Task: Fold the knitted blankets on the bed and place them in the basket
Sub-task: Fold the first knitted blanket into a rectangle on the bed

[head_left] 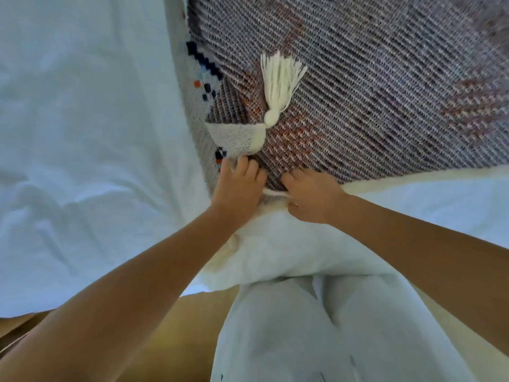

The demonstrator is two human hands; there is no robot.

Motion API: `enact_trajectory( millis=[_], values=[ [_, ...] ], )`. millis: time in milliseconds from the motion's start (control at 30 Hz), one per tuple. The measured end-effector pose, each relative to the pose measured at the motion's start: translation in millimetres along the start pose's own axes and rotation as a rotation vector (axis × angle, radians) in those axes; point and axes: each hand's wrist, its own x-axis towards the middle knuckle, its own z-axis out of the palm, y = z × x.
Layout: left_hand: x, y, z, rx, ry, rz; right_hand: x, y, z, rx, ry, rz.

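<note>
With left grip (238,186) and right grip (311,197) both curled on the near hem at frame centre (close together), lift the knitted blanket (385,92), spread over the upper right on the bed (82,133), evenly; match corners, tassel (281,81) flat.

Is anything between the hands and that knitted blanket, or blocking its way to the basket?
Nothing visible: the left hand and right hand grip the knitted blanket at its near edge. The basket is out of view, so that path cannot be judged.
</note>
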Motion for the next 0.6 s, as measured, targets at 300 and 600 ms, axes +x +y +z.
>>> enact_trajectory(
  millis=[300, 600],
  values=[
    [-55.6, -8.9, 20.0, -0.312, -0.247, -0.327, 17.1, -28.5, 3.2, -0.099, -0.05, -0.001],
    [-59.5, -30.9, 42.3, -0.5, 0.265, -0.563, 24.0, -55.8, -0.2, -0.065, 0.033, -0.088]
  ],
)
